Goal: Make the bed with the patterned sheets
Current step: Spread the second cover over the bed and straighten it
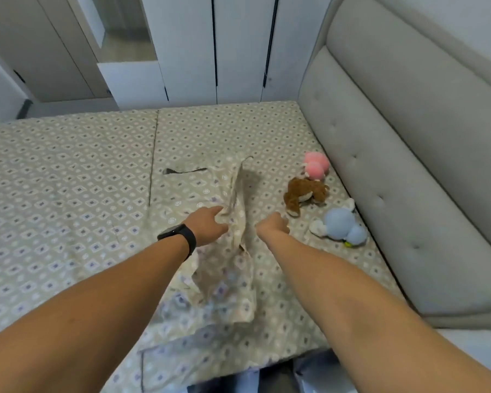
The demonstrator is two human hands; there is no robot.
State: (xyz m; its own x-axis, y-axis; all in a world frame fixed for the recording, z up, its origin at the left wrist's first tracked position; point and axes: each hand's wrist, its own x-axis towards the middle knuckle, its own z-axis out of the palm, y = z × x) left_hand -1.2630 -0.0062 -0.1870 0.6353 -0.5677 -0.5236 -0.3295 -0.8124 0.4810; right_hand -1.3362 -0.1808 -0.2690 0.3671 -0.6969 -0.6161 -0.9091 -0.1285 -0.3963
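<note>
Mid-bed, a loose patterned cloth lies bunched in a ridge on the fitted patterned sheet. Left hand, black wristband, pinches the ridge's fold. Right hand is curled just beside the ridge; grip can't be confirmed. Pink, brown, blue plush toys sit near the grey padded headboard.

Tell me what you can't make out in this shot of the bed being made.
Head view only:
- Right hand: fingers curl away from the camera, so its grip is hidden.
- Loose patterned cloth: blurred and bunched, so its shape is unclear.
- Bed's near edge: cut off by the frame and both forearms.
- Blue plush toy: face turned away.
</note>
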